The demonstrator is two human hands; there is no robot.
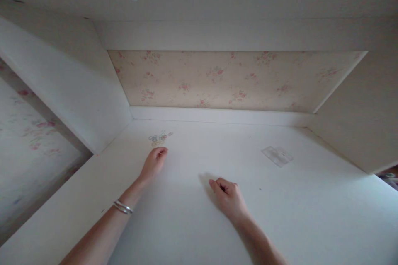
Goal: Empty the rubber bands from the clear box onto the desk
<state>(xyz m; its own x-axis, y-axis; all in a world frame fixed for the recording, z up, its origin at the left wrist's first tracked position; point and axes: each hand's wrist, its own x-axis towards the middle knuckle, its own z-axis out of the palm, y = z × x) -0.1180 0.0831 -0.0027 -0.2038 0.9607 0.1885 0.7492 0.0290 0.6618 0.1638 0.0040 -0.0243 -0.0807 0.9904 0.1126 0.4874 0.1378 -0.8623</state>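
The light in here is soft and rather dim, flat daylight with no glare anywhere on the white desk (280,215). The right hand (228,198) throws only a faint, blurry shadow toward the upper left of itself, and the corners of the frame fall darker, most so at the lower left. Everything is a bit soft and grainy, the floral back panel (230,80) washed out, and straight edges splay outward toward the frame's sides from the wide lens.

White desk (199,223); cream back panel (230,80), pink floral print; silver bangles (123,207).
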